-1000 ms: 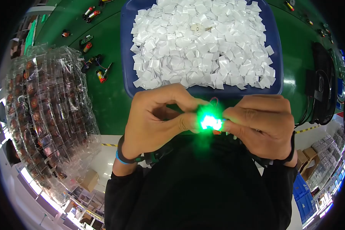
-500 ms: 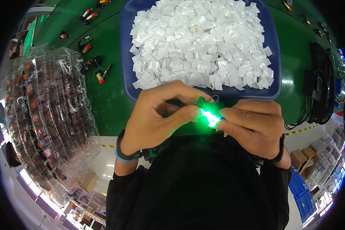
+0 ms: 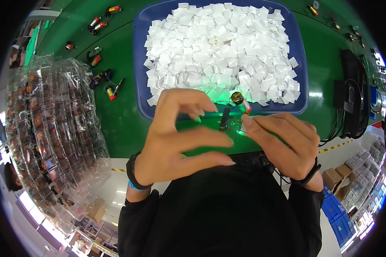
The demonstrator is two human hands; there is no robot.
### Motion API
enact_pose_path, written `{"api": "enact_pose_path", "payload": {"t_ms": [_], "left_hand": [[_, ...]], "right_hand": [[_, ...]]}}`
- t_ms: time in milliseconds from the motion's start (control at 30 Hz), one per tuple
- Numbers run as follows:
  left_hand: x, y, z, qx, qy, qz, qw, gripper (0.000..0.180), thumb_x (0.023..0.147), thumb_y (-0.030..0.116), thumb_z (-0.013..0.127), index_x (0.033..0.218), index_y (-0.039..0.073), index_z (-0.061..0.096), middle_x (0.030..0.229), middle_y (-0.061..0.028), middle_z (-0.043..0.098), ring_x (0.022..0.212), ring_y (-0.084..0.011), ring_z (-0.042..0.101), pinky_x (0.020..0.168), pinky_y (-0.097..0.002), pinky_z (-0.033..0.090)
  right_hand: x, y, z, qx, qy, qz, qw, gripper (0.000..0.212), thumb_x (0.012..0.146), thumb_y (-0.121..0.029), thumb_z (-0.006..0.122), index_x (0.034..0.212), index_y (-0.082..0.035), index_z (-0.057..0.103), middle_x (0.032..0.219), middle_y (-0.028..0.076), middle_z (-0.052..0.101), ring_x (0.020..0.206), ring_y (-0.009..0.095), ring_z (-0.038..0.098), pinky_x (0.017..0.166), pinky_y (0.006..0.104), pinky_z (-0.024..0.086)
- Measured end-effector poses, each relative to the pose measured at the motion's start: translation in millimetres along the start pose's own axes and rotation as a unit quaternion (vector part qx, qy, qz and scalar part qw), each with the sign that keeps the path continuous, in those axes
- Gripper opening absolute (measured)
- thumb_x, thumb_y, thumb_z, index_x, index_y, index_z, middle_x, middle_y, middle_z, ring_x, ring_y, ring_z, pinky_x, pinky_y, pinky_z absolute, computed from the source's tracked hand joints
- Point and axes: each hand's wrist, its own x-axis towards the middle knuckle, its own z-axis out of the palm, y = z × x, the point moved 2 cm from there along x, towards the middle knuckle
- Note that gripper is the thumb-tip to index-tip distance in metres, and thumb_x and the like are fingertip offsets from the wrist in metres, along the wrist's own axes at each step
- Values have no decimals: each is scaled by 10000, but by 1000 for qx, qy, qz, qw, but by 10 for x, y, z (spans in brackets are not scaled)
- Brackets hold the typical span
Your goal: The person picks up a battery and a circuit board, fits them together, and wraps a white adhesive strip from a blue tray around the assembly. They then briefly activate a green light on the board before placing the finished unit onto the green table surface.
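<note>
Between the thumb and fingers of my right hand is a small circuit board with a green glow on it. A small cylindrical battery, red and pale with a dark round end, sticks up beside the board. A black narrow part stands at the board's left. My left hand is just left of these parts, fingers spread and partly blurred, holding nothing. Both hands are at the near edge of a blue tray heaped with small white square slips. Green light falls on the nearest slips.
A stack of clear plastic blister trays with dark parts stands at the left. Several small batteries with boards lie on the green table. A black device with cables is at the right. Cartons and blue crates are beyond.
My left hand has let go of the lit board and opened, moving slightly left. The battery and black part now show, and the bright green glare is much smaller.
</note>
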Motion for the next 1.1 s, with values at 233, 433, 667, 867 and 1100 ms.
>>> {"api": "enact_pose_path", "payload": {"t_ms": [233,433,667,867,1100], "left_hand": [[-93,-124,150,-368,-41,-390,843,254,874,93,749,1065,18,599,956,-69,600,775,-99,601,582,-233,517],[-99,-21,191,-266,-53,-333,903,217,920,116,703,1079,30,583,719,-28,582,583,-72,576,518,-226,474],[-75,-23,282,-143,64,-333,930,147,936,69,650,1056,22,578,697,-20,567,571,-65,517,504,-251,403],[-115,-88,285,-147,108,-249,951,134,939,32,600,1068,31,564,677,-20,536,548,-59,425,500,-243,334],[-122,-120,311,-236,119,-221,939,164,922,28,595,1077,39,545,644,-13,484,540,-47,357,500,-240,272]], "right_hand": [[14,54,59,145,2,29,989,310,697,1,811,991,25,717,855,116,707,666,224,683,587,261,545],[24,65,75,324,-22,295,899,240,732,37,795,948,10,695,852,113,700,687,220,681,619,251,545],[78,46,201,203,-2,136,970,215,785,62,753,946,-2,624,891,80,683,749,132,656,594,216,514],[198,147,-19,252,36,375,891,246,822,20,718,1044,-15,615,998,109,666,857,182,646,721,273,512],[223,222,199,327,-50,205,921,341,813,-2,737,1141,-22,646,1004,107,676,855,207,636,774,314,494]]}}
